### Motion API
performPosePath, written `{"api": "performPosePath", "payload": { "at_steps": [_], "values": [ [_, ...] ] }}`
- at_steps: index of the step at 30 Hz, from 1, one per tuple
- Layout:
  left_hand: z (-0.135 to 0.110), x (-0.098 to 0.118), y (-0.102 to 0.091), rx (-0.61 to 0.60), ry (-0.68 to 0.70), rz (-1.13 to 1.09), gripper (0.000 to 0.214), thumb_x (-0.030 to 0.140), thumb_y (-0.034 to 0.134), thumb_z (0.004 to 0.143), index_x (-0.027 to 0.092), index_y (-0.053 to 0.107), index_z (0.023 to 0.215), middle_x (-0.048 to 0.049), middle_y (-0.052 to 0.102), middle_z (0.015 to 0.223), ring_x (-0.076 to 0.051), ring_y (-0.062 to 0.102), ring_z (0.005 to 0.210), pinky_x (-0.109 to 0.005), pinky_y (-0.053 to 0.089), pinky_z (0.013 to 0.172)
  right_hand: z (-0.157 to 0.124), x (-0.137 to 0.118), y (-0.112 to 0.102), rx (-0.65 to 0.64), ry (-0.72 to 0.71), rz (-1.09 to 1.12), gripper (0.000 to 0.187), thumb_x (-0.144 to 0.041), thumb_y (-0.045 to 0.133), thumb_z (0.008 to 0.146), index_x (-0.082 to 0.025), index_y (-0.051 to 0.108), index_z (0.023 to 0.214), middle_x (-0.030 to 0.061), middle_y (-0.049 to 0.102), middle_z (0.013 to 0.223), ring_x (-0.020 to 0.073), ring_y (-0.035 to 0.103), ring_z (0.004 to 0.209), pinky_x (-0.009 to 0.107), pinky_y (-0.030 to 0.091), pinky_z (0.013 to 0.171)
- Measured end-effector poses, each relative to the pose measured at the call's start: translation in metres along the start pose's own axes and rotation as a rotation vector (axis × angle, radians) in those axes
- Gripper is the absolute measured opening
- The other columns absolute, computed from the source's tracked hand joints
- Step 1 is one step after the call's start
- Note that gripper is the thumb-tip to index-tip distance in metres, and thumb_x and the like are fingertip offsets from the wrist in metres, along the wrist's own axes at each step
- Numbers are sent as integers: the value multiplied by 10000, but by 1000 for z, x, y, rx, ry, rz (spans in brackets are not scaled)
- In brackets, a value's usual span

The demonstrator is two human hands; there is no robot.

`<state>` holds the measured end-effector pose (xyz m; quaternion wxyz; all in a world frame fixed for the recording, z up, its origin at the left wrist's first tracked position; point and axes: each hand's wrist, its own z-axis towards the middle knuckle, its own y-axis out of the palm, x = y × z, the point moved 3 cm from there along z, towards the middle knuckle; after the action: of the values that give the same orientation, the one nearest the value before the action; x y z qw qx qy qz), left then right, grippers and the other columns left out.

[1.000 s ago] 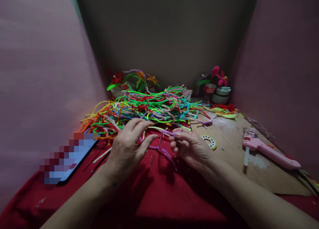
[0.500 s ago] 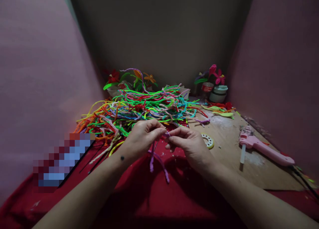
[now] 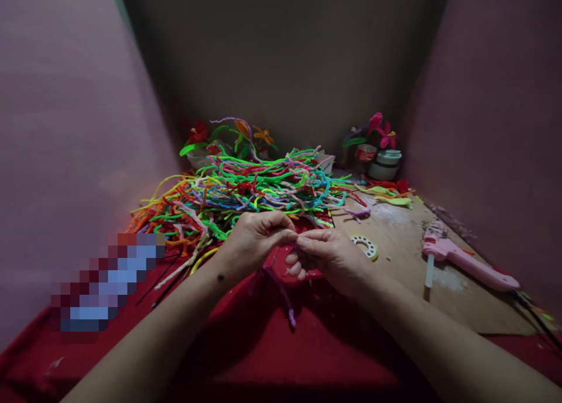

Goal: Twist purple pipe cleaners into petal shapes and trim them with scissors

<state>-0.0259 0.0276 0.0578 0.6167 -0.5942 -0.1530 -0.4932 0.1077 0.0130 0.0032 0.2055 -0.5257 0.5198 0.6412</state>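
My left hand (image 3: pixel 257 239) is closed in a pinch, its thumb and index fingertips meeting those of my right hand (image 3: pixel 336 251). Between the fingertips is a purple pipe cleaner (image 3: pixel 283 292), mostly covered where they grip it. One of its ends hangs down and bends to the right above the red cloth (image 3: pixel 272 356). A thin dark stem shows just below the fingers. My right hand is pinched too, its lower fingers curled loosely. Just behind both hands lies a heap of multicoloured pipe cleaners (image 3: pixel 267 186).
At right, a pink glue gun (image 3: pixel 474 265) rests on a cardboard sheet (image 3: pixel 395 298). A yellow tape ring (image 3: pixel 371 251) lies by my right wrist. Pipe-cleaner flowers (image 3: pixel 387 135) and a lidded jar (image 3: pixel 385 164) stand at the back. A pixelated flat object (image 3: pixel 114 280) is at left.
My fingertips have come closer together and cover more of the purple pipe cleaner. Its two hanging ends have shifted; only one shows clearly now. My right hand's lower fingers show more.
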Motion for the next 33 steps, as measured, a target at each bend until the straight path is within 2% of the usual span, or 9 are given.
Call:
{"api": "performPosePath", "payload": {
  "at_steps": [4, 6, 10, 13, 17, 22, 28, 31, 33],
  "values": [
    [0, -3, 0, 1, -43, -4, 141, 249, 583, 712, 130, 658, 710, -14, 648, 688, -120, 570, 655, -216, 437, 641, 1, 3, -5, 86, 45, -16, 151, -226, 686, 652, -106, 636, 728, 78, 671, 633, 141, 621, 500, 247, 491, 492],
    [1, -5, -1, -7, -94, -13, 144, 260, 593, 699, 129, 650, 681, -4, 634, 660, -110, 550, 622, -204, 425, 603, 1, 4, -5, 119, 41, -24, 146, -209, 689, 642, -102, 635, 725, 79, 669, 623, 147, 623, 501, 252, 496, 495],
    [1, -6, 1, -46, -139, -53, 172, 276, 579, 705, 131, 607, 617, 32, 549, 557, -76, 456, 521, -178, 361, 495, -1, 4, 1, 61, 61, -63, 158, -232, 676, 662, -98, 625, 729, 81, 668, 635, 144, 623, 504, 246, 496, 494],
    [1, -8, 1, -51, -177, -160, 198, 314, 585, 702, 130, 589, 630, 33, 527, 559, -66, 424, 498, -175, 331, 469, -1, 3, 3, 18, 80, -96, 171, -258, 665, 678, -107, 606, 729, 74, 666, 635, 140, 622, 500, 233, 487, 482],
    [-1, -15, -1, -108, -271, -353, 258, 391, 598, 698, 134, 597, 720, 52, 471, 535, -43, 354, 447, -168, 270, 438, -2, 0, 3, 85, 29, -88, 191, -292, 660, 685, -123, 572, 708, 52, 659, 624, 133, 618, 504, 234, 492, 485],
    [-3, -24, 0, -166, -328, -376, 285, 398, 608, 702, 116, 616, 741, 57, 426, 494, -36, 313, 429, -170, 225, 420, -3, -2, 6, 110, 13, -119, 212, -309, 659, 679, -127, 559, 724, 63, 670, 636, 131, 616, 500, 240, 490, 495],
    [-4, -18, 8, -81, -279, -316, 242, 347, 605, 706, 112, 603, 768, 4, 566, 616, -81, 474, 510, -201, 364, 492, -3, -3, 7, 116, -72, -171, 239, -348, 640, 684, -132, 552, 735, 47, 657, 633, 136, 611, 506, 250, 475, 503],
    [-6, -12, 12, -157, -173, -334, 182, 267, 580, 723, 125, 586, 836, -14, 609, 713, -121, 556, 630, -231, 438, 597, -2, -4, 4, 167, -110, -174, 219, -338, 624, 695, -135, 552, 730, 19, 628, 613, 129, 600, 503, 243, 467, 492],
    [-7, -11, 14, -199, -76, -242, 187, 224, 539, 748, 141, 587, 908, -30, 630, 808, -140, 581, 731, -246, 450, 682, -1, -3, 2, 188, -128, -164, 205, -328, 619, 693, -138, 549, 724, 6, 612, 601, 122, 587, 488, 242, 464, 485]
  ]
}}
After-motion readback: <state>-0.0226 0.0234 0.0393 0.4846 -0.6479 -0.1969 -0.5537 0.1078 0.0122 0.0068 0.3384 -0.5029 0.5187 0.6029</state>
